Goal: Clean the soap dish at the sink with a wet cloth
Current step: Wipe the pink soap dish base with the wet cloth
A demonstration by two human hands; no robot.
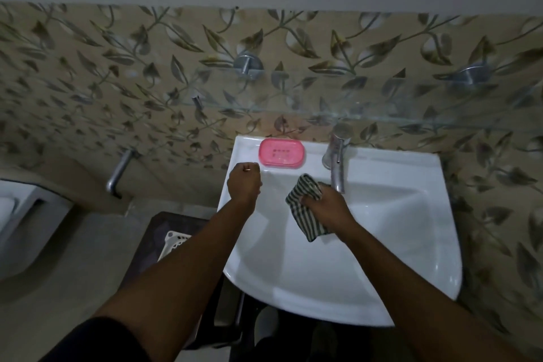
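The right hand is closed on a striped cloth, fingers bunched into its upper part so that the lower corner hangs free over the basin. The hold sits just beside the spout of the steel tap; no water is seen running, and whether the cloth is wet cannot be told in this dim light. The left hand is curled into a loose fist with nothing seen in it, resting at the sink's left rim, just short of the soap dish.

Handling, as judged: the cloth is soft and limp, will fold to any contour and needs only a bunched grip. The dish looks like thin moulded plastic, so light, stiff and likely to skate on the glazed ledge once wet. It would best be steadied by its 2 long edges with the free hand, or lifted over the basin, while the cloth works inside.

Appearance: 1 pink, rounded-rectangular dish, shallow, with a row of small drain slots in its floor. It lies flat on the back ledge, left of the tap, against the leaf-patterned tiled wall. No soap is visible in it. Soiling cannot be assessed at this distance.
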